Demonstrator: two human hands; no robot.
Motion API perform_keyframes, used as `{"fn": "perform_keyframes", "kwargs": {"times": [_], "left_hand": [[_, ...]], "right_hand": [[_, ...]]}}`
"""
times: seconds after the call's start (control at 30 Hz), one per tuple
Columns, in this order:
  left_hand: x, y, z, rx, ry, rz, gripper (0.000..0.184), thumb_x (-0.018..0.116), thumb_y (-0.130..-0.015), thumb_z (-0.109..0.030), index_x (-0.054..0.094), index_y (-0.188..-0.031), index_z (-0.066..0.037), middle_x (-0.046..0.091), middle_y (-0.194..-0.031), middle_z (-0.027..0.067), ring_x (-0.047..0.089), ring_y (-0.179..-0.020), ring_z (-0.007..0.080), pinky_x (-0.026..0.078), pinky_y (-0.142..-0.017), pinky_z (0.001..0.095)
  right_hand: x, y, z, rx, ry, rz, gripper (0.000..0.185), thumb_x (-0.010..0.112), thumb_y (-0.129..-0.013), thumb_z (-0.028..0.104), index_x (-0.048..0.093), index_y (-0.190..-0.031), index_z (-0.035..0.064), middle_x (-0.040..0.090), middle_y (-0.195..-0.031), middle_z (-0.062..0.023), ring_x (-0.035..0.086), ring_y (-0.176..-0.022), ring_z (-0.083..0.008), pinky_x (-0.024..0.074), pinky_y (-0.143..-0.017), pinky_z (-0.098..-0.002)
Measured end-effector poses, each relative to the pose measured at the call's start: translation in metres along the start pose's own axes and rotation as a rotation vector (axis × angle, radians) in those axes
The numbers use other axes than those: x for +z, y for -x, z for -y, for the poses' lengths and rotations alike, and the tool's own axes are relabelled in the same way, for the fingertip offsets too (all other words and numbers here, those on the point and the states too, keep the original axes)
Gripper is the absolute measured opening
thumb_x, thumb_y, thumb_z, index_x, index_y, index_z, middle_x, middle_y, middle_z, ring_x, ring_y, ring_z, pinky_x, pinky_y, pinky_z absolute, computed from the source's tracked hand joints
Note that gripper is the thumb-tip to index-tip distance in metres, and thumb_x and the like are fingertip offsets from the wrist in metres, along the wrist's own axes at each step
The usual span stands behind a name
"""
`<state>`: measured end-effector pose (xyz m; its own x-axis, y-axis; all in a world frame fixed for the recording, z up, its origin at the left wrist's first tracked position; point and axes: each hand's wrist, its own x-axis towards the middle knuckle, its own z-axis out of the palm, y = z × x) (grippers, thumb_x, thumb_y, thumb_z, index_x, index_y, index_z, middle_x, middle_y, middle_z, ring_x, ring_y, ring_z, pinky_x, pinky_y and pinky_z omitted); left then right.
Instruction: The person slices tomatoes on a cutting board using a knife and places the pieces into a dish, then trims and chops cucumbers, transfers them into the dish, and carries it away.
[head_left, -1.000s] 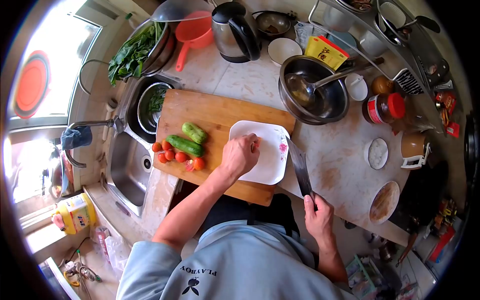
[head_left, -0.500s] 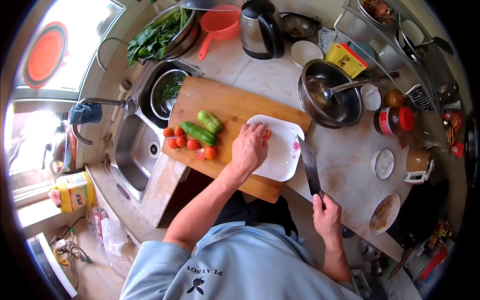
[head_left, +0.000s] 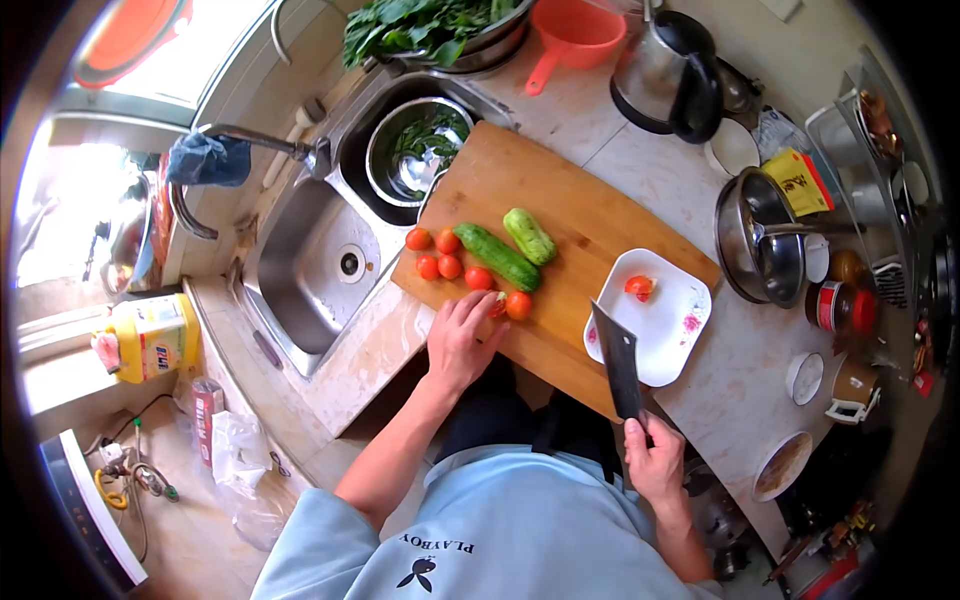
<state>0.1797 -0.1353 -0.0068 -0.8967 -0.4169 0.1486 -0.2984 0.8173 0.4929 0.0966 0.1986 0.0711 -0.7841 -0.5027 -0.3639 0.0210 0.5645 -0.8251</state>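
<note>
Tomato [head_left: 639,288], red and cut, now lies in the white, squarish, flower-printed dish [head_left: 672,350], released by the left hand [head_left: 460,343], which has moved beside a round red tomato [head_left: 519,306] on the brown wooden board [head_left: 605,235], palm down, fingers bent, grip unclear. The right hand [head_left: 654,457] clenches a dark steel cleaver [head_left: 618,368].

White plate [head_left: 665,345] with pink flowers [head_left: 691,323], red tomatoes [head_left: 449,267], dark-grey knife [head_left: 618,366], green cucumber [head_left: 498,257], brown board [head_left: 580,205], pale-blue shirt [head_left: 510,500]
</note>
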Motion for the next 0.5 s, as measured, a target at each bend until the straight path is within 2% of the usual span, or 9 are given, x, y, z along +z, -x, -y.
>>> {"fn": "perform_keyframes", "kwargs": {"times": [0.03, 0.07, 0.17, 0.3, 0.47, 0.5], "left_hand": [[0.005, -0.004, 0.002, 0.031, -0.026, 0.005, 0.045, 0.086, -0.079, -0.014, 0.073, -0.122, -0.008, 0.073, -0.122, 0.0104, 0.068, -0.101, 0.0322, 0.057, -0.088, 0.043], [0.011, -0.005, 0.004, 0.052, -0.039, -0.011, 0.044, 0.085, -0.08, -0.013, 0.073, -0.122, -0.008, 0.073, -0.122, 0.0094, 0.067, -0.1, 0.0309, 0.057, -0.087, 0.0424], [0.02, -0.001, 0.012, 0.14, -0.069, -0.071, 0.039, 0.081, -0.08, -0.009, 0.074, -0.118, -0.008, 0.073, -0.121, 0.0054, 0.067, -0.098, 0.0259, 0.055, -0.079, 0.0392], [0.019, 0.016, 0.03, 0.202, -0.067, -0.091, 0.043, 0.08, -0.076, -0.008, 0.074, -0.118, -0.009, 0.073, -0.121, 0.0032, 0.067, -0.098, 0.0247, 0.052, -0.075, 0.0382], [0.016, 0.016, 0.052, 0.357, -0.008, -0.053, 0.042, 0.079, -0.078, -0.011, 0.075, -0.12, -0.01, 0.072, -0.123, 0.003, 0.067, -0.103, 0.0241, 0.052, -0.077, 0.0378], [0.013, 0.012, 0.053, 0.377, 0.005, -0.055, 0.041, 0.079, -0.079, -0.012, 0.075, -0.12, -0.01, 0.071, -0.123, 0.0029, 0.068, -0.104, 0.024, 0.052, -0.078, 0.0376]], "right_hand": [[0.006, -0.004, 0.006, 0.011, 0.011, 0.032, 0.019, 0.064, -0.106, 0.016, 0.069, -0.106, -0.0018, 0.064, -0.078, -0.0122, 0.063, -0.065, -0.0256, 0.049, -0.059, -0.0362], [0.009, -0.007, 0.013, 0.064, 0.022, 0.079, 0.023, 0.066, -0.104, 0.016, 0.072, -0.116, -0.0038, 0.071, -0.09, -0.0223, 0.07, -0.078, -0.0405, 0.0543, -0.069, -0.0429], [0.021, -0.013, 0.025, 0.071, 0.054, 0.115, 0.024, 0.067, -0.104, 0.016, 0.072, -0.116, -0.0034, 0.07, -0.089, -0.0226, 0.069, -0.078, -0.0416, 0.0543, -0.069, -0.043], [0.031, -0.021, 0.037, 0.015, 0.115, 0.126, 0.024, 0.067, -0.103, 0.015, 0.072, -0.119, -0.0025, 0.069, -0.089, -0.0229, 0.069, -0.078, -0.0418, 0.0541, -0.07, -0.0435], [0.055, -0.043, 0.05, -0.136, 0.189, 0.105, 0.025, 0.067, -0.103, 0.015, 0.073, -0.121, 0.0003, 0.07, -0.088, -0.0214, 0.07, -0.079, -0.041, 0.0549, -0.07, -0.0451], [0.058, -0.047, 0.053, -0.135, 0.263, 0.131, 0.026, 0.067, -0.103, 0.019, 0.074, -0.121, 0.0021, 0.069, -0.086, -0.0197, 0.07, -0.078, -0.0405, 0.055, -0.069, -0.0471]]}}
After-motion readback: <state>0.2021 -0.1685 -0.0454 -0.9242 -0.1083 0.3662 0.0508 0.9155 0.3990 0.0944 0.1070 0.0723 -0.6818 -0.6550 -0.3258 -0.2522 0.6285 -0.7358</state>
